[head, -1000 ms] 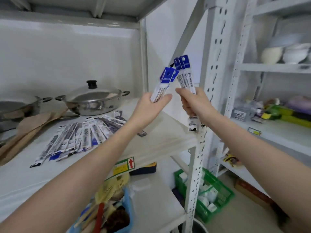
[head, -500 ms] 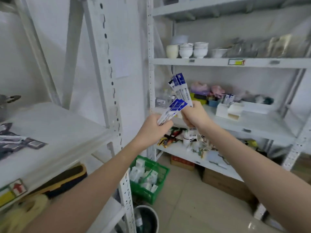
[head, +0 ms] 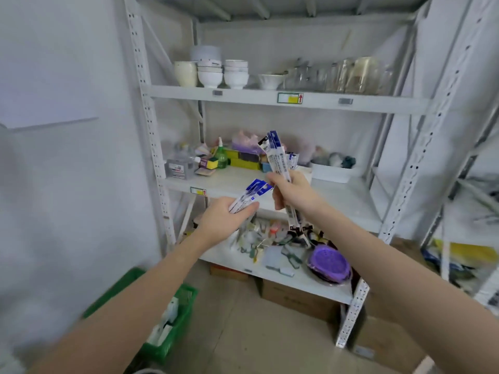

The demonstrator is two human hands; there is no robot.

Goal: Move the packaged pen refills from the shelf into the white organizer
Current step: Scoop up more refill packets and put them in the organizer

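both hands (head: 225, 221) (head: 293, 193) holding refill packs (head: 278, 160) (blue-topped), white organizer (head: 330, 171) behind

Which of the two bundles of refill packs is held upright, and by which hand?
The bundle in the right hand: its refill packs stand nearly upright, blue tops up. The left hand holds its packs slanted and lower.

Glossy plastic refill packets (head: 278, 157), matt painted metal shelving (head: 270, 99), glazed ceramic bowls (head: 236, 74), clear glass jars (head: 348, 75).

Hands (head: 293, 194) (refills (head: 278, 157) gripped) neared organizer (head: 330, 172).
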